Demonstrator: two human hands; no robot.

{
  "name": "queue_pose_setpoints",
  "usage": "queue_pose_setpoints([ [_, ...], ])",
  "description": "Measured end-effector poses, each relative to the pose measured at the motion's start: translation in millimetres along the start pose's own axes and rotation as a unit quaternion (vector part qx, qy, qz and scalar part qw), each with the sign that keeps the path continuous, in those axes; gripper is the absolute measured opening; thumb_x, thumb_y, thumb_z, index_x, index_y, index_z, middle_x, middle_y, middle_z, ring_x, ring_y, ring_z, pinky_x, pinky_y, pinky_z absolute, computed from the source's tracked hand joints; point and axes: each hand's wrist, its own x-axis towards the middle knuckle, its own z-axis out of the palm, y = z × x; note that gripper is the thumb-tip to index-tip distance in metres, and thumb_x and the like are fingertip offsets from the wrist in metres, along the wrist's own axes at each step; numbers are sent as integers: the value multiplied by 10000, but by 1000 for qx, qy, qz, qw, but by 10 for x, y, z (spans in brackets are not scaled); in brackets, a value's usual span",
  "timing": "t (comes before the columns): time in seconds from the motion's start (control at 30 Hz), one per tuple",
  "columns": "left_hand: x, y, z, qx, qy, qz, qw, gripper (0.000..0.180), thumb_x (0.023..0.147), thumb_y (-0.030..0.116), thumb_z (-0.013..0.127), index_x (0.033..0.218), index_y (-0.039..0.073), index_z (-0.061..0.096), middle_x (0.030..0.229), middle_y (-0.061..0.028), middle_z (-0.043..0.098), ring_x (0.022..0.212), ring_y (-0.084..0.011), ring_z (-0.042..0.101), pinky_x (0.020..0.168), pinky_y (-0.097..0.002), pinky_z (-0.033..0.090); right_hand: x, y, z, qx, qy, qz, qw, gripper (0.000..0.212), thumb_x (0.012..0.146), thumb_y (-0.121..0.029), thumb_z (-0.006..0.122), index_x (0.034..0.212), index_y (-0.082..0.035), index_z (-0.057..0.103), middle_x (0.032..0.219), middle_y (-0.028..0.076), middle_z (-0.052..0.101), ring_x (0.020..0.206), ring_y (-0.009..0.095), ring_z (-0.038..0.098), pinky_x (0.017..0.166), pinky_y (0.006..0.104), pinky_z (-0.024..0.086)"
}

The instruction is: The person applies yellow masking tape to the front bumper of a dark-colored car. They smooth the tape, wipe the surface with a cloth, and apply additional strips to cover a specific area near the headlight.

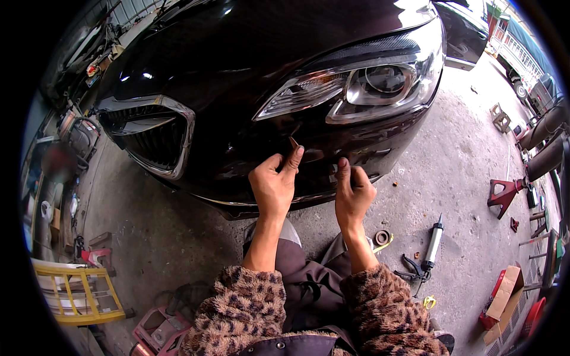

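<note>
A dark, glossy car's front bumper (225, 157) fills the space before me, below its headlight (380, 86). My left hand (274, 181) is closed in a pinch under the headlight's inner corner. From between its thumb and fingers sticks a small, thin, pointed brownish piece (293, 142); its kind is unclear. To the right, my right hand (354, 193) is also pinched, thumb up, close to the bumper. Whatever its fingertips hold, if anything, is hidden or too small to name. Left of both hands is the chrome-edged grille (157, 139).
On the concrete floor to the right lie a caulking gun (432, 249), a brown tape roll (383, 237) and an open cardboard box (503, 302). A red jack stand (504, 196) stands farther right. A yellow rack (80, 293) is at the lower left, near a red machine (160, 329).
</note>
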Motion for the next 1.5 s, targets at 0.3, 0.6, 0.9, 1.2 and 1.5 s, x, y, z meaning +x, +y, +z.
queue_pose_setpoints([
  [0.3,17,10,27,1,-2,-4,1000,525,884,403,755,637,-39,616,495,-86,522,473,-109,395,458,-303,330,900,-312,175,13,223,-260,939,133,952,-76,625,1057,6,622,962,83,642,862,184,573,759,292,462],
  [0.6,-2,-91,-10,-48,3,-5,999,495,874,370,779,646,-36,608,488,-43,464,520,-64,355,461,-281,307,750,-842,314,30,79,-577,812,222,972,-239,567,1085,-49,584,958,102,570,878,267,546,797,414,460],
  [0.9,-23,-59,-13,-97,-50,-78,991,361,901,328,756,807,-6,655,555,1,528,479,-65,470,457,-247,350,1076,-569,605,0,88,-581,809,259,965,-212,565,1111,1,578,1006,148,608,887,293,555,788,411,464],
  [1.2,32,117,1,-241,-96,-134,956,301,934,250,726,937,-47,681,616,-40,607,486,-83,550,441,-224,410,782,-400,389,46,12,-412,910,250,816,-38,724,1042,-23,618,925,115,624,794,283,585,709,369,467],
  [1.5,85,141,-71,-305,-132,-213,919,283,955,277,667,1002,-1,684,694,-52,658,516,-105,589,444,-201,350,127,-169,-120,137,-100,234,957,430,913,-271,761,644,8,572,542,-36,518,503,55,455,464,245,350],
])
